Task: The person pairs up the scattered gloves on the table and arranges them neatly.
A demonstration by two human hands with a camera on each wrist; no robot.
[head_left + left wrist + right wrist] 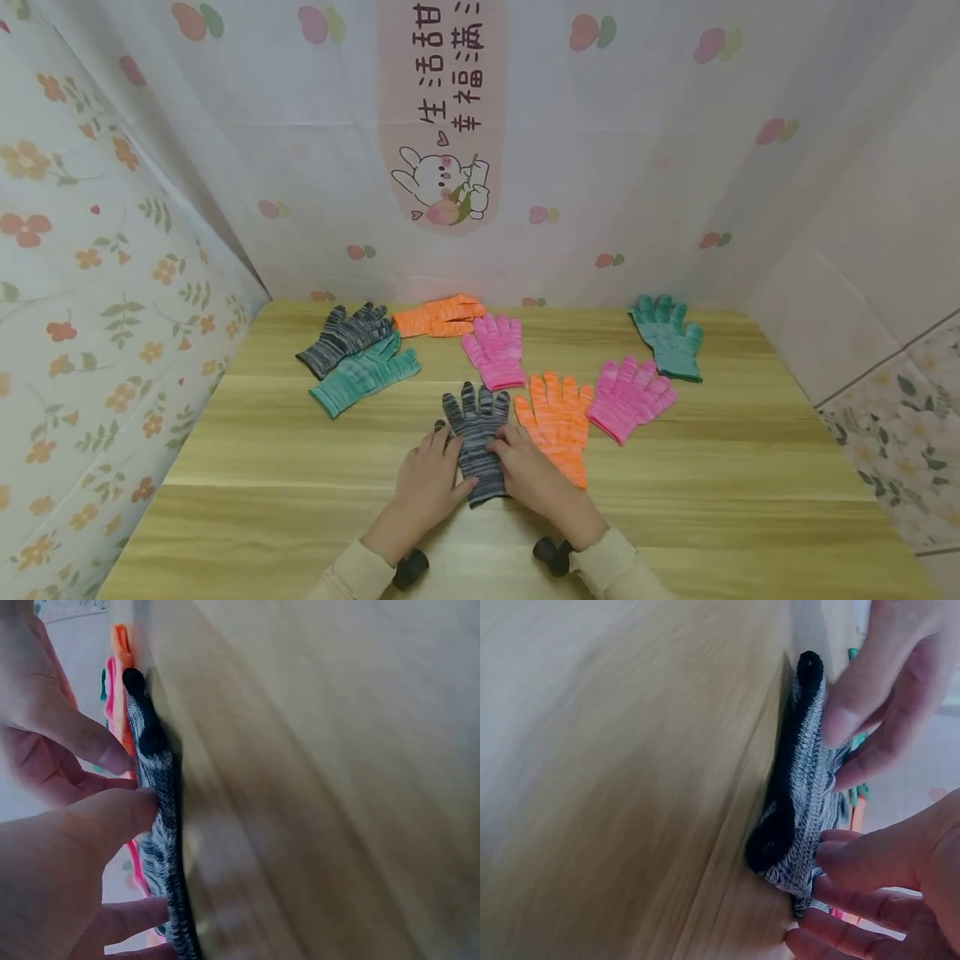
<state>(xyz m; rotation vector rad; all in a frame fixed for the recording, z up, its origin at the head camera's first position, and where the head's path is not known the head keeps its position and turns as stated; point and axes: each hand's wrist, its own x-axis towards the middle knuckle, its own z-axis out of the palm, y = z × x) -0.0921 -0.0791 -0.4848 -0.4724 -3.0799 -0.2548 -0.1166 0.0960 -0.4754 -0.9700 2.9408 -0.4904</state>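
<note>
A dark grey marled knit glove (pixel 480 454) lies flat on the table, its fingers pointing away from me and its black-edged cuff (pixel 780 825) toward me. My left hand (pixel 431 479) rests on the glove's left side, its thumb at the cuff end. From the right, my right hand (pixel 531 468) touches the glove, fingertips on its palm part. Close up, the left thumb (pixel 124 814) presses on the grey knit. In the right wrist view, the right thumb (pixel 862 859) lies on top while other fingers reach the glove's edge.
An orange glove (pixel 558 425) lies just right of the grey one, beside a pink glove (pixel 630 396). Farther back are a teal glove (pixel 672 340), another pink (pixel 497 350), another orange (pixel 435 319), a second grey (pixel 347 335) and a second teal (pixel 365 377). A printed curtain (pixel 645 167) hangs behind.
</note>
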